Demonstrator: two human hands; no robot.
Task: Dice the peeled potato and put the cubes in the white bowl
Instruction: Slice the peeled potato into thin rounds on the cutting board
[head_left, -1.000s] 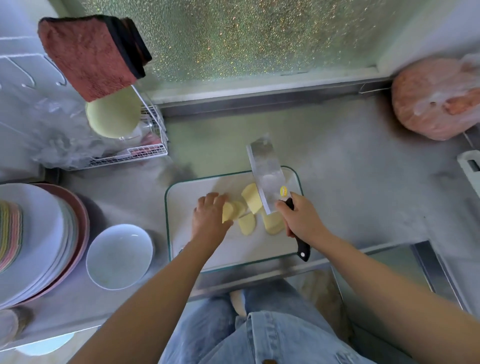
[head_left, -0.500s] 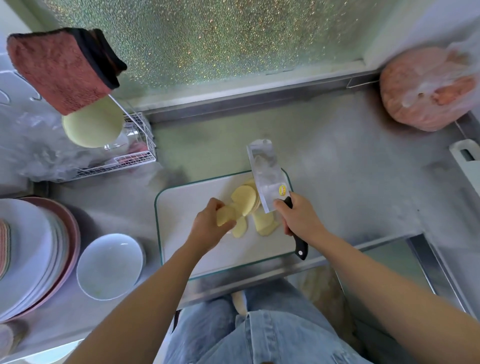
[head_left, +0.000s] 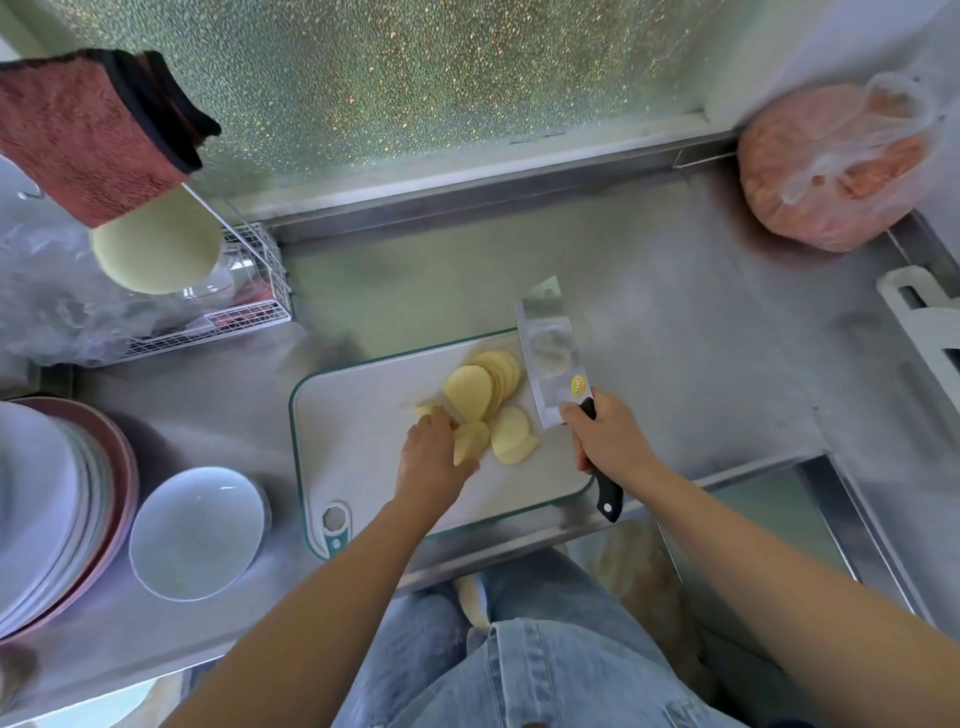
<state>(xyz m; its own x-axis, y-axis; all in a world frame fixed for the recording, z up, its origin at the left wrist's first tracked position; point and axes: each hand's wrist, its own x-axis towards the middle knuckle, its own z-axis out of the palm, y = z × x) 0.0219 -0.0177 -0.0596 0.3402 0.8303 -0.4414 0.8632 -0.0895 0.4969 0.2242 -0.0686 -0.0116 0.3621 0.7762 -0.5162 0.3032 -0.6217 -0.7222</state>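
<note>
On the cutting board (head_left: 363, 467), mid-counter (head_left: 675, 338): the potato slices (head_left: 483, 389) lie fanned along the far side, a few more flat at the near end. A second ago I saw only a few thick pieces bunched under the fingers; now the slices show spread out in an overlapping row.

Left hand (head_left: 431, 462) has moved to the near end, fingers curled round a couple of slices; its edge is blurred. Right hand (head_left: 608, 441) keeps a closed grip on the cleaver (head_left: 550, 358), blade just right of the slices, not cutting.

White bowl (head_left: 197, 530) sits left of the board, no cubes in it.

My read: slicing done, strips and cubes not yet. Next comes stacking and cross-cutting. Risk: the stack slipping under the blade.
</note>
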